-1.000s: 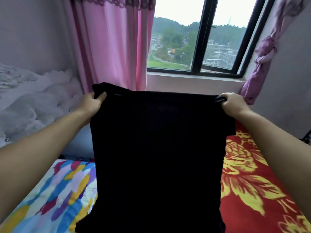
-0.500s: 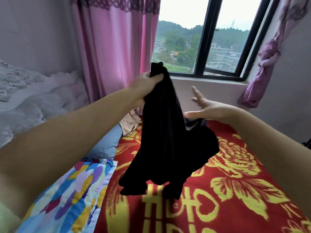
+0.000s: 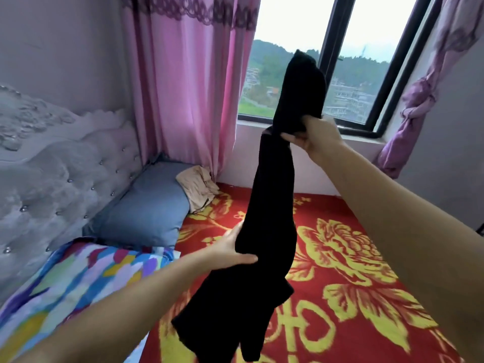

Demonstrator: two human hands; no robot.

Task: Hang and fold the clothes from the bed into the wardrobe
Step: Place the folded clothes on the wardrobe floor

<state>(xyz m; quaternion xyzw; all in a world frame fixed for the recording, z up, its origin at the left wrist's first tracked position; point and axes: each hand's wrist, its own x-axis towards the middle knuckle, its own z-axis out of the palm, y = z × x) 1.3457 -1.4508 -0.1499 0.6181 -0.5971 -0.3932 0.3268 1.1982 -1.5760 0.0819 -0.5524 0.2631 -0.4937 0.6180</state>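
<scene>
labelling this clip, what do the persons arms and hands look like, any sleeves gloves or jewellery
Both forearms are bare right up to the frame edge, with no sleeve in view. The left hand and right hand wear no gloves. No ring, watch or bracelet shows on the parts visible; some fingers are hidden.

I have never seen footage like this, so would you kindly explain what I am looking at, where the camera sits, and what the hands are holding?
There is no machine here: a person wears a wide-angle camera on the head, looking forward and down, so the two bare arms reaching in are their own. The right hand grips a long black garment near its upper end, holding it up in front of the window. The left hand grips the same garment lower down, and the rest hangs bunched below. Underneath is a bed with a red blanket patterned with yellow flowers, a multicoloured patterned quilt, a grey-blue pillow and a crumpled beige cloth. A pink curtain hangs beside the window.
</scene>
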